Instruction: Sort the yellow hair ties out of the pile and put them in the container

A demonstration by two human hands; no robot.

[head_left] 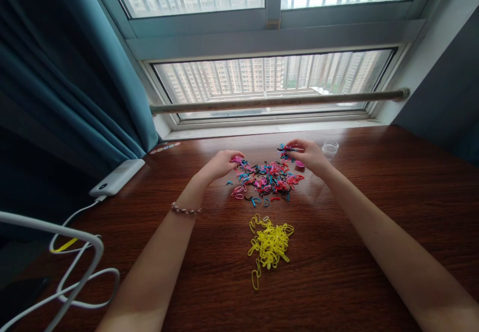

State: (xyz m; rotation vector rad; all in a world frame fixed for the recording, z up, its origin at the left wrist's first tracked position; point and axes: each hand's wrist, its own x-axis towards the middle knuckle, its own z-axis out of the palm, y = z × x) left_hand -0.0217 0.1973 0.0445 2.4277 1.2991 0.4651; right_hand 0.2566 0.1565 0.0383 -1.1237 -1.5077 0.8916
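A loose heap of pink, red, blue and black rubber bands [270,178] lies on the brown wooden table [209,272]. At its upper left edge, my left hand [220,165] is closed with pink rubber bands [237,160] at its fingertips. My right hand [309,156], on the upper right side, pinches a mixed clump of blue, black and pink rubber bands [285,151]. Closer to me sits a separate pile of yellow rubber bands [272,245]. A small pink lid [300,164] shows under my right hand, partly covered by it.
Just beyond my right hand stands a small clear jar [330,147]. On the left are a white power bank [117,177], white cables [93,252] and a blue curtain [123,97]. A window with a horizontal rail [277,101] borders the table's far side.
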